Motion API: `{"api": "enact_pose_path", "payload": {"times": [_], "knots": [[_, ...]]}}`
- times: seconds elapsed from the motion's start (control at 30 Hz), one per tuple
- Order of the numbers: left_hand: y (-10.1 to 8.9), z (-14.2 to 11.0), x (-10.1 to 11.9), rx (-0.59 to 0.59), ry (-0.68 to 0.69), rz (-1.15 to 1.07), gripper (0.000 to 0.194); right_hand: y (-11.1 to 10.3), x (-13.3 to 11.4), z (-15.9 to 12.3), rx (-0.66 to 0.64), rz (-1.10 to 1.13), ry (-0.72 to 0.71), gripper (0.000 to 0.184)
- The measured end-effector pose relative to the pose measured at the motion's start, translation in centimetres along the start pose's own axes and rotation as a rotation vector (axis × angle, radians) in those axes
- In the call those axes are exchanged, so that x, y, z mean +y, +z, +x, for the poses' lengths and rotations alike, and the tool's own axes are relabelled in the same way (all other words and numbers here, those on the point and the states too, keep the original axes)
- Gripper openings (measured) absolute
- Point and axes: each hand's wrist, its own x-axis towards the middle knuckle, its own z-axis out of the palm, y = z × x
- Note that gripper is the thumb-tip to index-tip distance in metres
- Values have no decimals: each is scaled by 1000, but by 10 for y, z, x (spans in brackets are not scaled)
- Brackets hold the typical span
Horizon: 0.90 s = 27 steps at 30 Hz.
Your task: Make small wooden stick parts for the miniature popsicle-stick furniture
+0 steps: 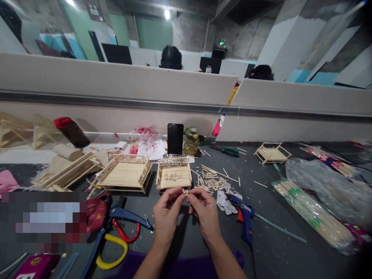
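Between the fingertips of my left hand (168, 207) and my right hand (205, 207) is a small piece made of short wooden sticks (185, 192). Both hands are closed in a pinch on it, and the fingers partly cover it. Just beyond them stands a small wooden-stick bench (174, 174) with tiny wood bits on its seat. To its left is a larger stick bench (126, 174). A heap of short cut sticks (212, 180) lies beyond my right hand. A blue hot glue gun (246, 223) rests to the right, beside crumpled white paper (228, 203).
At left lie a blue-handled cutter (123, 215) and scissors with yellow and red handles (112, 252). A phone (175, 139) and a green-lidded bottle (191, 141) stand behind the benches. Pliers (226, 151), a small stick frame (272, 154) and bagged sticks (314, 213) are at right.
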Motion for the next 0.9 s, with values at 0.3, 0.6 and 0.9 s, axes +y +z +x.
{"api": "enact_pose_path", "payload": {"times": [0.3,0.6,0.9], "knots": [[0,1,-1,25,-14,-32,23,-1,0,-1,-1,-49,-30,13],[-1,0,0,-3,-20,-43,23,0,-5,-3,-11,-86,-78,14],[1,1,2,26,-69,-112,24,2,-3,-5,21,-81,-101,13]]}}
